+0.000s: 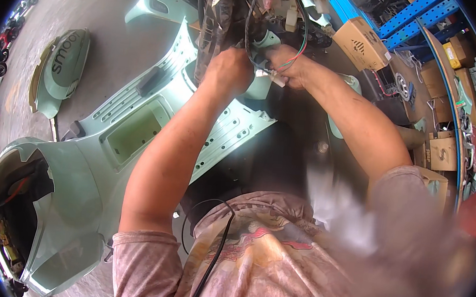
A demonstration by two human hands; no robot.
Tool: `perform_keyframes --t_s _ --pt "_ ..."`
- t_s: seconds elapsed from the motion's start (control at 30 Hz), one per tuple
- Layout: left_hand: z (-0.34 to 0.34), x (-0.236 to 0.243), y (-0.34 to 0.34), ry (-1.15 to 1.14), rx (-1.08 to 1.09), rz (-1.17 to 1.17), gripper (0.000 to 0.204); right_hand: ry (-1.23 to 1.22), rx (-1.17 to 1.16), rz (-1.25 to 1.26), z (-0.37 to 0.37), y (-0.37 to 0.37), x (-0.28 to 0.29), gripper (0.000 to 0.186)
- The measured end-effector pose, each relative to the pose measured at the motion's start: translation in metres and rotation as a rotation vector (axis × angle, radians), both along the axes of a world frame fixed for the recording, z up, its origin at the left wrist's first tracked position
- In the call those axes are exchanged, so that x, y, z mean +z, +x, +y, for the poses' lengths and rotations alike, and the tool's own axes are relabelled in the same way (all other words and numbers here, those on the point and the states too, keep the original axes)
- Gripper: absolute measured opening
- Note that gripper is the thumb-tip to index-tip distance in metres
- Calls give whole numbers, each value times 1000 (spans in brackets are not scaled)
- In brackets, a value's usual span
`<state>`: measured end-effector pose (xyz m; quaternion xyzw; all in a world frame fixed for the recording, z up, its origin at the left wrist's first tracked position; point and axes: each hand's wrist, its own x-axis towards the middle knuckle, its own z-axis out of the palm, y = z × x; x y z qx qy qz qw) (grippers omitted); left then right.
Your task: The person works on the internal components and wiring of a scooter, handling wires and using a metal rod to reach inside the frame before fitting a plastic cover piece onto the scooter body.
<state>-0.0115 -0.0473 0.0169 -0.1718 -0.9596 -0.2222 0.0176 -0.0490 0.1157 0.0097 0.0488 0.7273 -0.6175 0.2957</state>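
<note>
Both arms reach forward to the front of a pale green scooter body (pixel 91 160). A thick bundle of black wrapped cables (pixel 221 9) hangs there, beside loose wires and plugs. My left hand (pixel 231 70) is closed in a fist against the bundle, its back toward me, so what it grips is hidden. Just to its right, my right hand (pixel 287 64) has its fingers curled in among thin wires. A red and green wire pair (pixel 302 46) runs down over that hand, and a small white connector (pixel 279 78) sits below its fingers. A pale green bracket-like part (pixel 268 38) shows between the hands.
A separate pale green panel (pixel 65 66) lies on the floor at left, another (pixel 160 3) farther ahead. To the right are a cardboard box (pixel 363 43), blue shelving (pixel 417 17), and a rack with boxes (pixel 442 154). A black cable (pixel 213 260) crosses my shirt.
</note>
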Motion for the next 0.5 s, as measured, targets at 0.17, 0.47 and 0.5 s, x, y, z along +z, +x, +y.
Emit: perform_keyframes --t_s 0.17,0.47,0.5 --pt "-5 2 -3 -31 -11 -115 21 -208 -104 143 -29 39 -35 14" --pt "-26 -19 -28 -93 -166 178 33 -431 -359 142 -63 45 -35 8" --pt "-20 -18 -22 -98 -72 54 37 -272 -371 282 -61 56 -37 7"
